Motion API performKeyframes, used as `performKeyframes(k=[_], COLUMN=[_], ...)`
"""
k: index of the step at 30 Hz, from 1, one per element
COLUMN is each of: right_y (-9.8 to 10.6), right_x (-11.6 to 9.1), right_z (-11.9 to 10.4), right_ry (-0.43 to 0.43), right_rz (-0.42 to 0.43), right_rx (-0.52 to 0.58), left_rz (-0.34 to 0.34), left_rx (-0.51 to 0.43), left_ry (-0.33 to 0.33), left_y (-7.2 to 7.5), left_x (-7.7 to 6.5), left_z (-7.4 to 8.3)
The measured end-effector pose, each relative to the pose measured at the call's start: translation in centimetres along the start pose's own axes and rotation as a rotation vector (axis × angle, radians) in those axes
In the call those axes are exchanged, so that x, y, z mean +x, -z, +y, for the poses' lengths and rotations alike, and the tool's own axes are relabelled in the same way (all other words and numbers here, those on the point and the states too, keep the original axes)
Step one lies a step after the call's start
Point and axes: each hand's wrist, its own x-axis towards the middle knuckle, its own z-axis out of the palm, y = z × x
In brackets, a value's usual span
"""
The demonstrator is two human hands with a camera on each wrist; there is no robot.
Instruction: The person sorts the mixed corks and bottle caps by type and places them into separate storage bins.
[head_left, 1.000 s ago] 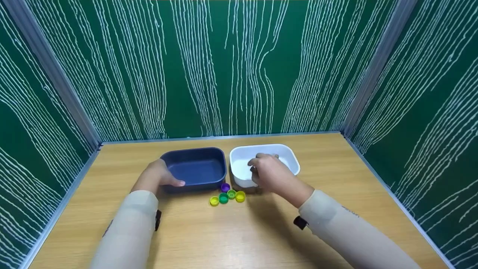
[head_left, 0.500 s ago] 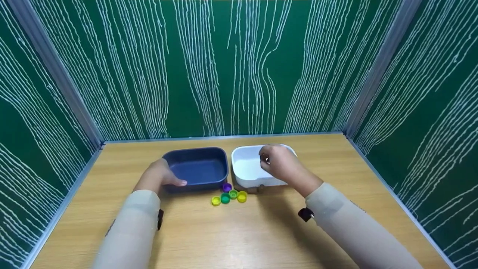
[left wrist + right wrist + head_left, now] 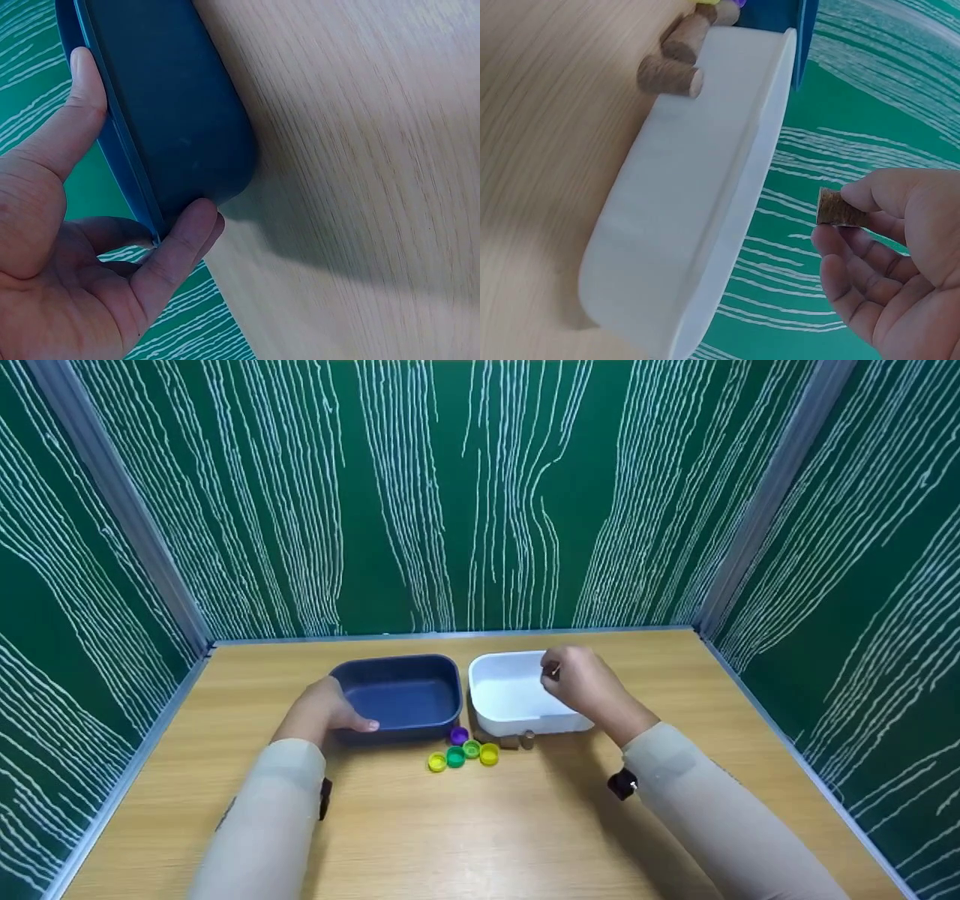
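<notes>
My left hand [image 3: 322, 711] holds the left end of a dark blue plastic container [image 3: 405, 730]. In the left wrist view its thumb lies along the container's rim and the other fingers wrap round the corner. Between thumb and fingertips, my right hand [image 3: 581, 679] pinches a cork [image 3: 840, 208] above the right part of a white container [image 3: 517, 726]. The right wrist view shows this cork apart from the white wall. Several more corks [image 3: 671, 76] lie on the table against the front of the white container. Part of its far right rim is hidden by the right hand.
In front of the containers lie several plastic bottle caps: a purple cap [image 3: 459, 736], a green cap [image 3: 455, 757], a light green cap [image 3: 471, 748] and two yellow caps [image 3: 489, 754]. Green walls with white wavy lines [image 3: 517, 495] enclose the wooden table [image 3: 480, 840].
My right hand has risen out of the white container and shifted right, pinching a cork. The corks at the container's front show more clearly. My left hand keeps its hold on the blue container.
</notes>
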Motion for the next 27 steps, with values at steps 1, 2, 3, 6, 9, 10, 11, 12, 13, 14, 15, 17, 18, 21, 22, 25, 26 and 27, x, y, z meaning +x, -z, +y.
performKeyframes(k=[1,2,3,6,9,10,11,12,13,14,15,17,18,21,22,25,26,27], right_y=[0.0,0.0,0.0,0.0,-0.1,-0.2,-0.2,-0.3,-0.3,-0.4,-0.4,-0.4,-0.4,-0.5,-0.5,-0.6,-0.7,-0.7], right_x=[0.1,0.2,0.3,0.7,1.0,1.1,1.1,1.2,1.3,1.4,1.5,1.7,1.8,2.2,2.4,2.7,2.7,2.8], right_z=[0.3,0.5,0.8,1.7,2.6,2.8,3.1,3.3,3.5,3.7,3.9,4.2,4.3,4.5,4.6,4.7,4.7,4.8], right_ry=[-0.015,-0.029,-0.039,-0.068,-0.111,-0.127,-0.146,-0.162,-0.176,-0.188,-0.198,-0.212,-0.218,-0.239,-0.247,-0.272,-0.278,-0.280], right_rz=[-0.006,-0.010,-0.014,-0.020,-0.029,-0.033,-0.039,-0.045,-0.049,-0.053,-0.058,-0.068,-0.071,-0.086,-0.092,-0.110,-0.114,-0.118], right_rx=[0.000,-0.001,0.000,0.007,0.020,0.026,0.037,0.048,0.059,0.070,0.082,0.102,0.108,0.111,0.108,0.096,0.093,0.085], left_rz=[0.003,0.007,0.010,0.012,0.012,0.012,0.012,0.012,0.011,0.010,0.009,0.007,0.006,0.003,0.002,0.001,0.001,0.000], left_rx=[0.007,0.014,0.021,0.009,0.002,0.001,-0.001,-0.003,-0.005,-0.008,-0.008,-0.010,-0.011,-0.012,-0.011,-0.008,-0.007,-0.003], left_ry=[-0.006,-0.013,-0.019,-0.012,-0.009,-0.008,-0.006,-0.003,-0.001,0.003,0.006,0.011,0.013,0.021,0.021,0.021,0.020,0.019], left_y=[0.0,-0.1,-0.1,-0.1,-0.1,-0.1,-0.1,-0.1,-0.1,-0.1,-0.2,-0.2,-0.2,-0.2,-0.2,-0.2,-0.2,-0.2], left_x=[0.0,0.0,0.1,0.2,0.1,0.1,0.1,0.1,0.1,0.2,0.2,0.3,0.4,0.6,0.6,0.6,0.6,0.6], left_z=[0.0,0.0,0.0,-0.1,-0.1,-0.1,-0.1,-0.1,-0.1,0.0,0.0,0.0,0.0,0.0,-0.1,-0.1,-0.2,-0.2])
